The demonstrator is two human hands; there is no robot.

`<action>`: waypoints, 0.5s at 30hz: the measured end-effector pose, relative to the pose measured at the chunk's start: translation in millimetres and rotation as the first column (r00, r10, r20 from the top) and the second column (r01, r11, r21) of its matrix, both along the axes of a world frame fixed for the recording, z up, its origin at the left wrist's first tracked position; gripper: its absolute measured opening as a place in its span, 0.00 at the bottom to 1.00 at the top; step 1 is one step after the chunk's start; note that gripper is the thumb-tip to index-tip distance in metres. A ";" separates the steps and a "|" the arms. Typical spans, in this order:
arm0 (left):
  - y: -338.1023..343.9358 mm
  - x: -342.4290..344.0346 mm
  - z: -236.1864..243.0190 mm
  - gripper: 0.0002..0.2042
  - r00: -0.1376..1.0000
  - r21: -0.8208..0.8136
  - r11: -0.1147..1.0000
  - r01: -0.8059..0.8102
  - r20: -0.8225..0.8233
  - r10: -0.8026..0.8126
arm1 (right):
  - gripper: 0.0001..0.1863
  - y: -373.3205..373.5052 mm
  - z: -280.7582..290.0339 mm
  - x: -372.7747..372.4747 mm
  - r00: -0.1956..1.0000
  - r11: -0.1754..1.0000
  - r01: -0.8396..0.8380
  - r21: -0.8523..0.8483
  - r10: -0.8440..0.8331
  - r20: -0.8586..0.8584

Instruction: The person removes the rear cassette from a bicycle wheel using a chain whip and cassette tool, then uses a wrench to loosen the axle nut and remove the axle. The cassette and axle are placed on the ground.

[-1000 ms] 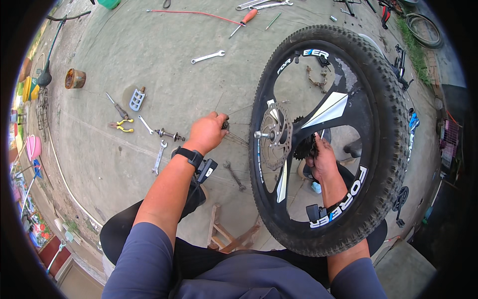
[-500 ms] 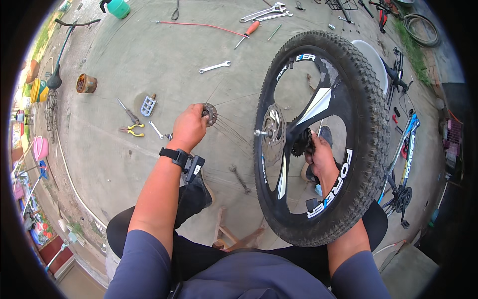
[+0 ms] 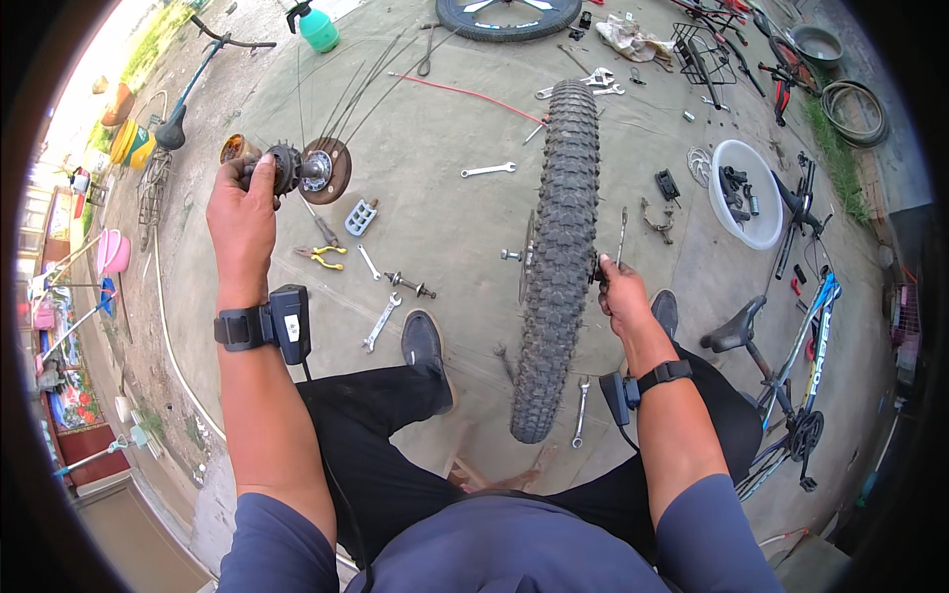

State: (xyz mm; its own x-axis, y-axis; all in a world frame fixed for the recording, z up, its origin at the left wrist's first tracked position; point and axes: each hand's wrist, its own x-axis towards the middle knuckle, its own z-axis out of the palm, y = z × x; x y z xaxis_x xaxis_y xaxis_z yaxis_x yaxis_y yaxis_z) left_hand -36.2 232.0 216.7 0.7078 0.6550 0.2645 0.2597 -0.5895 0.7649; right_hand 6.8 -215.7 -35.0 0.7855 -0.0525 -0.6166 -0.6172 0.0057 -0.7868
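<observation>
The left hand (image 3: 240, 212) is up high, its grip closed tight around a rusty wheel hub (image 3: 314, 170) with thin spokes (image 3: 361, 84) sticking out. The right hand (image 3: 623, 296) has its grip pinching the middle of a big black bike wheel (image 3: 559, 267). The wheel stands up on the floor, edge-on, between the person's legs. Wrenches (image 3: 380, 321) lie on the concrete floor (image 3: 435, 212) nearby.
</observation>
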 end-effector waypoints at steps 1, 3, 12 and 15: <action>2.0 -8.9 7.3 0.15 0.998 -0.044 0.998 -0.049 0.046 0.051 | 0.15 11.1 14.6 1.7 1.000 1.000 -0.017 -0.019 0.016 -0.013; 17.5 -20.6 6.1 0.14 0.985 -0.095 0.991 -0.096 0.136 0.108 | 0.15 23.4 -0.7 7.9 0.999 0.997 -0.034 -0.072 0.036 0.027; 62.8 -53.8 9.6 0.13 0.929 -0.261 0.939 -0.224 0.234 0.286 | 0.15 113.6 -1.2 43.9 0.992 0.994 -0.072 -0.087 0.081 0.097; 67.7 -51.8 6.1 0.13 0.920 -0.283 0.926 -0.249 0.229 0.317 | 0.15 126.1 -6.8 74.2 0.991 0.986 -0.053 -0.161 0.072 0.116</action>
